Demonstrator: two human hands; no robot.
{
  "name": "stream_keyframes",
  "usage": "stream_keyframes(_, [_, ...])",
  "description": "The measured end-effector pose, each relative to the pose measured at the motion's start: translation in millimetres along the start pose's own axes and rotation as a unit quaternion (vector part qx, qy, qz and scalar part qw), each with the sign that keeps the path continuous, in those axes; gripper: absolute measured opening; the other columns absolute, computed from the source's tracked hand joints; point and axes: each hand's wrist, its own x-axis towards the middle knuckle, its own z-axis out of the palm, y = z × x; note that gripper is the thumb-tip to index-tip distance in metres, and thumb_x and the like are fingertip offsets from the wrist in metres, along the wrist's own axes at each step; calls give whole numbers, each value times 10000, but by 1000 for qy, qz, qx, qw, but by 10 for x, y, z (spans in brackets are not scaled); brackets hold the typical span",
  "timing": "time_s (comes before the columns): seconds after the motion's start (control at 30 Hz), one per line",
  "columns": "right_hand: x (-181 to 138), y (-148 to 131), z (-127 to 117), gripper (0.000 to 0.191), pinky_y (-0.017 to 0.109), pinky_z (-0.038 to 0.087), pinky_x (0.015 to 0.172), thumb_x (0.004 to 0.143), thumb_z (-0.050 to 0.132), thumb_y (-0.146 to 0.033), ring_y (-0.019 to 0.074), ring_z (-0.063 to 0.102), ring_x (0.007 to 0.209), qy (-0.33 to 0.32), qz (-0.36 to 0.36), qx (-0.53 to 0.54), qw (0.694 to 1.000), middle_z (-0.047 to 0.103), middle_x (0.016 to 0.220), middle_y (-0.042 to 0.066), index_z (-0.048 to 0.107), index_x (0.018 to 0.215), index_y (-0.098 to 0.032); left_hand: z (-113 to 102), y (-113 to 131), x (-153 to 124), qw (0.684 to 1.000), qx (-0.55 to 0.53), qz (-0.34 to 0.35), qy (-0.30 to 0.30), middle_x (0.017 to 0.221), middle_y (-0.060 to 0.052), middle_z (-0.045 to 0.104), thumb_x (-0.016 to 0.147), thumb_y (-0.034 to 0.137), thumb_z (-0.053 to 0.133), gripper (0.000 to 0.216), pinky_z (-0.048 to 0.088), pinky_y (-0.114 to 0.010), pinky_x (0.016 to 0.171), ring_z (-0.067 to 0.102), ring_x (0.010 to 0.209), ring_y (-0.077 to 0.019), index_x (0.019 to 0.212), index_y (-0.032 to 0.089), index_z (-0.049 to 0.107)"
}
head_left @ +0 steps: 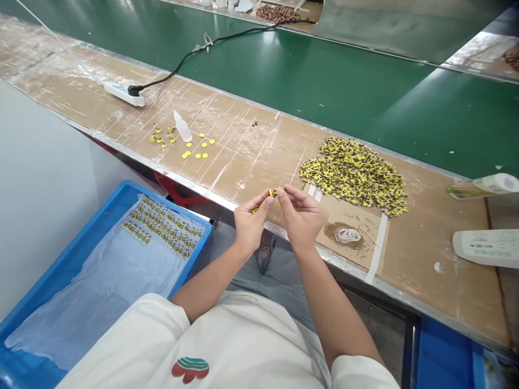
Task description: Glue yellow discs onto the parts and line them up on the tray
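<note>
Small yellow piece held near the table edge
Left hand and right hand pinch it with fingertips; with so little to grip, it could slip and fall.

One small yellow piece, its details too small to tell, is held between the left hand and the right hand, near the front edge of the surface, while another yellow bit shows partly at the left fingers.

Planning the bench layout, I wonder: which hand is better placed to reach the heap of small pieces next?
Likely the right hand: the heap lies off to its side, while the left hand is farther away.
</note>
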Motion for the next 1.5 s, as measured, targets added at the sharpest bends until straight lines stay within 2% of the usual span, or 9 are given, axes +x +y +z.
stream_keyframes(0.13, [168, 91, 47, 336, 325, 583, 755, 754, 751, -400, 186, 713, 783, 12, -5, -3, 1000, 748, 888, 76, 715, 965, -140, -61, 47, 77, 994, -89, -51, -28, 1036, -114, 716, 785, 389, 704, 326, 343, -137, 446, 407, 503, 0, 993, 140, 729])
stream_keyframes(0.23, [447, 224, 59, 319, 328, 557, 761, 811, 679, -423, 185, 700, 773, -6, -83, -144, 986, 745, 915, 82, 725, 969, -149, -155, 120, 172, 967, -200, -149, -44, 1040, -145, 695, 900, 377, 530, 337, 341, -133, 435, 428, 527, -16, 935, 100, 717])
stream_keyframes(0.47, [954, 564, 142, 302, 338, 440, 761, 915, 494, -339, 247, 654, 852, -112, -218, -513, 823, 730, 883, 116, 739, 996, -184, -324, 240, 281, 940, -270, -209, -2, 1041, -156, 684, 874, 257, 463, 298, 527, -198, 718, 644, 862, -132, 913, 71, 692])
stream_keyframes(0.63, [989, 694, 180, 327, 316, 372, 679, 928, 449, -351, 237, 632, 785, -125, -236, -564, 782, 716, 855, 118, 716, 1020, -185, -339, 251, 296, 943, -272, -192, -1, 1023, -147, 697, 840, 235, 484, 269, 541, -255, 815, 658, 974, -174, 928, 82, 687])
stream_keyframes(0.9, [791, 486, 67, 357, 329, 409, 739, 927, 482, -410, 242, 632, 824, -102, -246, -510, 818, 710, 869, 119, 688, 1066, -154, -299, 224, 287, 948, -260, -181, -27, 1146, -165, 669, 839, 236, 466, 272, 501, -339, 975, 596, 1180, -238, 920, 83, 676])
stream_keyframes(1.07, [280, 181, -94, 259, 307, 460, 775, 904, 566, -400, 187, 624, 805, -213, -264, -368, 866, 708, 887, 59, 703, 1046, -233, -257, 188, 275, 947, -245, -202, -44, 1211, -159, 644, 854, 261, 438, 309, 510, -280, 938, 609, 1152, -203, 969, 88, 667])
stream_keyframes(1.23, [95, 137, -151, 220, 333, 494, 781, 857, 643, -394, 204, 600, 903, -280, -209, -338, 874, 652, 962, 72, 729, 1006, -257, -205, 155, 256, 946, -242, -207, -51, 1184, -158, 663, 839, 234, 443, 292, 517, -326, 955, 608, 1150, -213, 970, 100, 667])
stream_keyframes(1.37, [88, 140, -186, 131, 321, 517, 799, 859, 646, -331, 177, 627, 894, -291, -148, -245, 913, 666, 955, 48, 738, 924, -263, -163, 128, 235, 942, -248, -224, -41, 1108, -150, 691, 828, 201, 460, 261, 523, -299, 929, 614, 1139, -212, 925, 97, 679])
stream_keyframes(1.5, [72, 38, -307, 128, 296, 537, 783, 858, 650, -323, 158, 666, 850, -265, -72, -140, 951, 713, 940, 27, 734, 927, -255, -115, 87, 151, 940, -225, -253, -41, 977, -92, 709, 840, 160, 525, 190, 530, -187, 739, 668, 866, -117, 910, 94, 689])
